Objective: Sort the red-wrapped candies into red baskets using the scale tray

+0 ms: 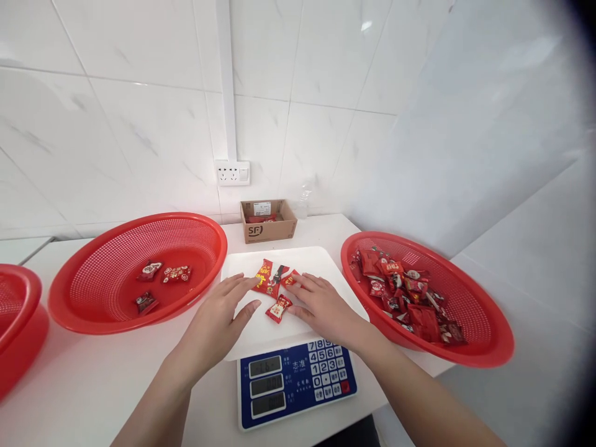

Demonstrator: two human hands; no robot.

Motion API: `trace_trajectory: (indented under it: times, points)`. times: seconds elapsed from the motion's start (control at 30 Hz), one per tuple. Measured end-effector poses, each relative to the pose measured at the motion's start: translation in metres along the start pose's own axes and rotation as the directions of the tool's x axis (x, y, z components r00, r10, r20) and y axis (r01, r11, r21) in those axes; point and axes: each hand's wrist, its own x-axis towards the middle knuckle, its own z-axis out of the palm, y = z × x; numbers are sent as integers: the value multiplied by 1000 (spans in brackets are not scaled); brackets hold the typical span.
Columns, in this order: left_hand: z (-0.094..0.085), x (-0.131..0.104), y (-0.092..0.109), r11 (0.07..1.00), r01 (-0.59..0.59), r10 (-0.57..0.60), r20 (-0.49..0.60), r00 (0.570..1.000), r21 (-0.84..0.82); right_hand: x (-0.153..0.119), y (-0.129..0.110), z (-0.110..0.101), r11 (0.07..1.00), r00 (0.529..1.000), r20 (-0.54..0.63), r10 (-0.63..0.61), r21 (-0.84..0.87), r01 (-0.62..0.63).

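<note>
Red wrapped packets [269, 277] lie on the white tray [233, 268] of a blue weighing scale [298, 391]. A smaller red and cream packet [279, 308] lies just in front of them, between my hands. My left hand [222, 320] is over the tray's left part, fingers apart, its fingertips at the left edge of the larger packet. On the right, my right hand [326, 310] has its fingers spread, with the fingertips touching or just over the right-hand red packet. Neither hand grips anything.
A red basket [112, 242] with several packets stands at the left, and part of another basket [18, 335] shows beyond it. The right basket [493, 329] holds many red packets. Behind the tray is a cardboard box [270, 231] with red packets, beside a clear plastic item [303, 202].
</note>
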Motion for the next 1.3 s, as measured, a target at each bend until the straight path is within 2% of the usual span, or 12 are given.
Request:
trace_trajectory:
  times: [0.13,0.23,0.33,0.5,0.6,0.7,0.83,0.93,1.03,1.1,1.3]
  points:
    - [0,0,1,1000,-20,20,38,999,6,-10,-16,-5,994,990,109,-85,78,77]
    - [1,0,1,999,-50,50,88,995,2,-18,-22,-7,993,985,150,-86,95,72]
    - [2,-1,3,996,-93,94,110,989,-14,-28,-16,-8,994,992,120,-29,105,16]
    - [5,-1,9,991,-134,137,140,981,-25,-58,9,-6,971,992,14,123,206,-123]
    - [7,3,11,990,-143,144,200,969,-23,-77,22,-2,954,977,-19,215,219,-205]
    - [8,16,13,989,-148,141,274,951,7,-87,30,0,955,972,-45,230,203,-216]
    - [16,45,19,973,-221,181,385,905,63,-79,25,-3,972,979,-37,198,134,-192]
    - [26,65,23,946,-315,240,494,836,73,-63,15,-7,984,987,14,159,77,-160]
    - [35,77,24,929,-361,251,574,779,85,-49,8,-10,990,991,59,124,57,-127]
    - [39,81,23,919,-379,250,592,767,104,-42,7,-10,992,992,63,108,51,-111]
    - [42,84,24,909,-392,235,600,765,143,-30,14,-1,992,993,51,105,63,-108]
